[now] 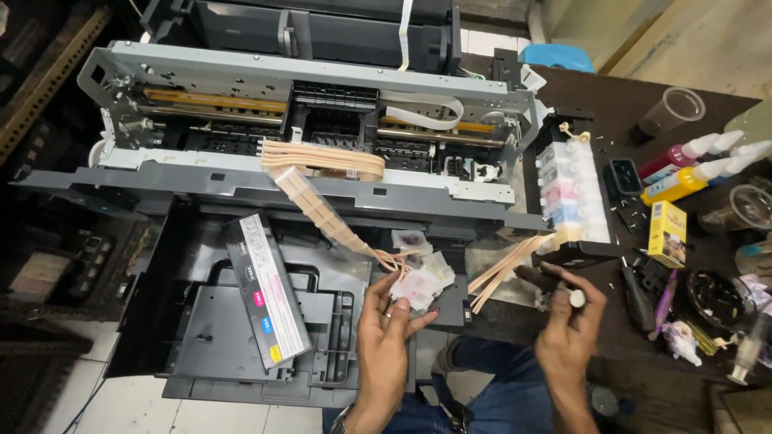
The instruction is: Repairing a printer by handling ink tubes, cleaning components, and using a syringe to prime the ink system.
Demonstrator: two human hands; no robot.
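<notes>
the left hand [384, 333] has its grip closed on a small white ink-stained cartridge block [420, 287], fingers curled under it, at the end of a beige tube bundle [322, 210] that runs up into the opened printer [314, 112]. the right hand [567, 325] pinches a small white-tipped tool [576, 298]. judging by this, the covers are already off and the block is out of its carriage; the loose tubes [507, 269] by the ink tank unit [567, 193] on the bench [627, 104] look not yet connected.
</notes>
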